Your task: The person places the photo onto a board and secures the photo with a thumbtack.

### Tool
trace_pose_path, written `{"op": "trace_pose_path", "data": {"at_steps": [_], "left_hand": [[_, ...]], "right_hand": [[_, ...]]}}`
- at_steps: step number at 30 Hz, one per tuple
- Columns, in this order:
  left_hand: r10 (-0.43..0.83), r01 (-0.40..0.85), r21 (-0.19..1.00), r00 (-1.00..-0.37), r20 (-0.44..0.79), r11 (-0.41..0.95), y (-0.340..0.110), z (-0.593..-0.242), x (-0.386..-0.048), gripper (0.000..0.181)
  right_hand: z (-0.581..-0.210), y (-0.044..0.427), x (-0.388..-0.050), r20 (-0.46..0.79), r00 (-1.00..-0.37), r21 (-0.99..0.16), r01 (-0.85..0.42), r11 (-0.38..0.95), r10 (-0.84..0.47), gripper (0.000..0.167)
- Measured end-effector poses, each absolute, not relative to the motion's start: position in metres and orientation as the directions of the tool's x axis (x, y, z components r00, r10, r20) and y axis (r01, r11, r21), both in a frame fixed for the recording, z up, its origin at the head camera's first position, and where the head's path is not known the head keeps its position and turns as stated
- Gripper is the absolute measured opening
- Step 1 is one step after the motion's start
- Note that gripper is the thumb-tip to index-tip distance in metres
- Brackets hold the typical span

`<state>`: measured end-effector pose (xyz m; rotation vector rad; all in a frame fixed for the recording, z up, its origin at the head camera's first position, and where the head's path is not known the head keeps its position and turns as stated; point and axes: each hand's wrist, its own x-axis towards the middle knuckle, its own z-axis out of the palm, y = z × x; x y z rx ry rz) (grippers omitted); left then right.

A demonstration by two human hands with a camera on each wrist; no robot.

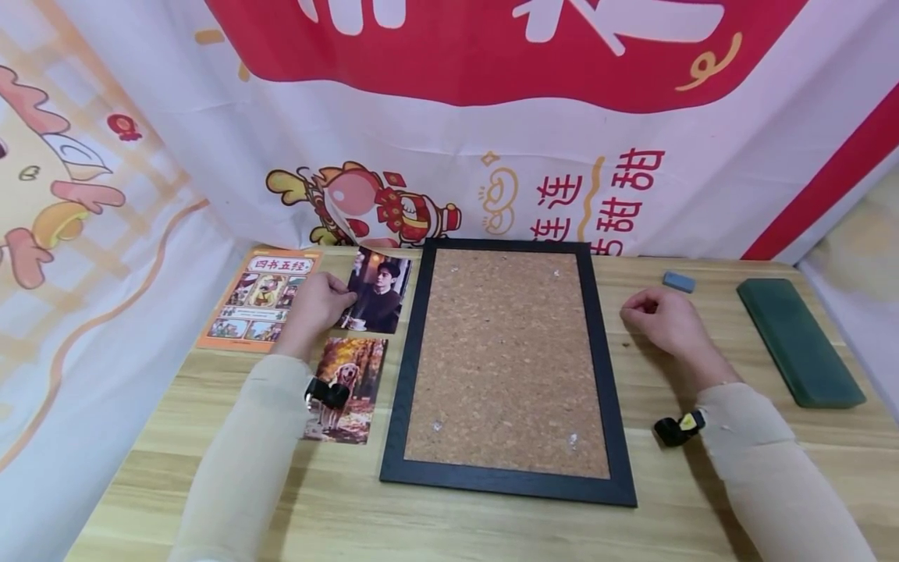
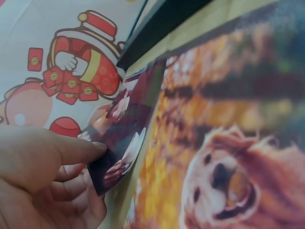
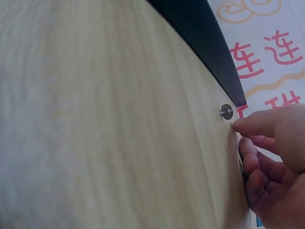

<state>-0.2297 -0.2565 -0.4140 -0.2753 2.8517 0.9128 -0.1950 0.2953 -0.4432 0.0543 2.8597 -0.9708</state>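
My left hand [image 1: 319, 308] pinches the left edge of a photo [image 1: 382, 293] of a person in dark clothes. In the left wrist view that photo tilts up from the table, thumb on its face. Just below it lies a photo of a golden retriever [image 1: 350, 375], partly under the left wrist camera. My right hand [image 1: 660, 318] rests low over the table right of a black-framed cork board [image 1: 509, 367]. Its fingers are curled, thumb and forefinger together; I see nothing between them. Near these fingertips a metal thumbtack [image 3: 227, 112] lies with its pin showing.
An orange illustrated booklet [image 1: 242, 312] lies left of the photos. Beyond my right hand is a small blue block [image 1: 679, 281]; a dark green slab-like box [image 1: 801, 343] sits at far right. Small silvery spots dot the cork. A printed cloth [image 1: 449, 133] hangs behind the table.
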Motion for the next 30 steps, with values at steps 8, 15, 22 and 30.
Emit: {"op": "trace_pose_path", "data": {"at_steps": [8,15,22,30], "left_hand": [[-0.098,-0.200,0.655,-0.977,-0.189,0.729,-0.260,-0.411,-0.227,0.046],[-0.026,-0.124,0.712,-0.989,-0.147,0.691,-0.264,-0.406,-0.221,0.045],[-0.042,-0.129,0.737,-0.990,-0.136,0.664,-0.266,-0.402,-0.218,0.047],[-0.066,-0.142,0.728,-0.989,-0.132,0.671,-0.265,-0.395,-0.214,0.049]], "right_hand": [[-0.442,0.293,-0.196,-0.115,-0.993,-0.606,0.050,0.794,-0.025,0.024],[-0.437,0.297,-0.192,-0.152,-0.988,-0.610,0.092,0.787,-0.002,0.029],[-0.437,0.299,-0.190,-0.130,-0.991,-0.628,0.073,0.775,-0.012,0.029],[-0.438,0.298,-0.190,-0.103,-0.995,-0.642,0.053,0.764,-0.017,0.028]]}}
